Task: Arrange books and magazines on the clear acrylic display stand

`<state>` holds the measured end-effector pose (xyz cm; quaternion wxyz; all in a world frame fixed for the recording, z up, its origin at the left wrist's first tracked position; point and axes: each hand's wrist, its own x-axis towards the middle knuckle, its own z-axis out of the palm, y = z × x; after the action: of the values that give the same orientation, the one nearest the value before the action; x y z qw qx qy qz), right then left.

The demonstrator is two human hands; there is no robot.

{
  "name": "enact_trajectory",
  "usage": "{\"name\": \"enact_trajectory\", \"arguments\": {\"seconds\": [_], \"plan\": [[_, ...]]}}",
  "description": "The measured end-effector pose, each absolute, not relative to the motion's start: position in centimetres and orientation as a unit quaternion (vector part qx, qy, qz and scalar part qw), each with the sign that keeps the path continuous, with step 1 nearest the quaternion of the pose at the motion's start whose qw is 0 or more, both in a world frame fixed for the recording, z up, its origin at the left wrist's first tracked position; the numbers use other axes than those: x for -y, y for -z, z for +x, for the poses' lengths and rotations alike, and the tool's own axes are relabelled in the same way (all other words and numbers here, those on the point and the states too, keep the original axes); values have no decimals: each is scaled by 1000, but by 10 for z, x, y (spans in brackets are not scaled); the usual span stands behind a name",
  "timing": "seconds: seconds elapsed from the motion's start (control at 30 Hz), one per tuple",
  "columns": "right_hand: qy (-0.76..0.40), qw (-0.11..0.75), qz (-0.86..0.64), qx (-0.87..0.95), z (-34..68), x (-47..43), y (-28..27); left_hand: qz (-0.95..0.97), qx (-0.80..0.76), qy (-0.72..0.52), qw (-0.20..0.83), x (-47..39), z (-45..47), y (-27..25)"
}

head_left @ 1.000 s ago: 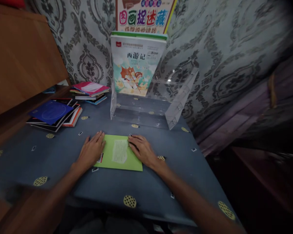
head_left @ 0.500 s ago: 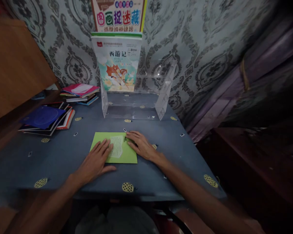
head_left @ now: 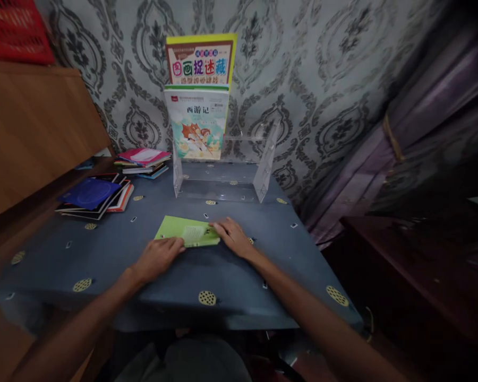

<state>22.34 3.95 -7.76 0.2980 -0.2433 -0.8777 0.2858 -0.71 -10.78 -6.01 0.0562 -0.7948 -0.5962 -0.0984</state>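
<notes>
1. Where the view is widest, a pale grey wall (head_left: 306, 48) rises at the back, its covering patterned with dark scrolling medallions.
2. Blue-grey cloth printed with yellow, black-dotted fruit shapes covers the tabletop (head_left: 239, 284) and drapes over its near edge in soft folds.
3. To the right stands a dark reddish piece of furniture (head_left: 402, 265), too dim to make out fully; above it hangs a purplish curtain (head_left: 342, 170), gathered by a tan cord.
4. To the left, a smooth brown wooden panel (head_left: 35, 127) closes off that side, a red slatted basket (head_left: 16, 32) sitting on top.
5. Toward the back of the tabletop, a transparent, glossy stand (head_left: 266, 164) with stepped side panels holds upright books at its left end; a white-covered book (head_left: 197, 122) hides the lower part of a taller yellow-edged book (head_left: 201, 61).
6. Left of the stand lie two uneven piles: a nearer stack (head_left: 90, 193) topped with a blue cover, and a farther stack (head_left: 143, 156) topped with pink.
7. Nearest the person, between the hands, is a thin, flat green book (head_left: 179, 225) with a pale text patch; its near edge seems tipped up.
8. The left hand (head_left: 159, 258) curls closed over that near edge, covering part of it, thumb hidden. The right hand (head_left: 233, 237) touches the right edge, fingers loosely bent; whether it grips, I cannot tell.
</notes>
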Motion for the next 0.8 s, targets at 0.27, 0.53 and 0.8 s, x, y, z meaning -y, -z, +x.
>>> {"name": "enact_trajectory", "arguments": {"seconds": [0.27,0.53,0.8], "plan": [[-571,363,-243,695,220,-40,75,-590,670,422,-159,89,-8,6],[-684,343,-227,602,210,-29,78,-280,581,612,-458,58,8,26],[-600,243,-315,694,217,-65,80,-558,730,304,-251,63,-26,55]]}}
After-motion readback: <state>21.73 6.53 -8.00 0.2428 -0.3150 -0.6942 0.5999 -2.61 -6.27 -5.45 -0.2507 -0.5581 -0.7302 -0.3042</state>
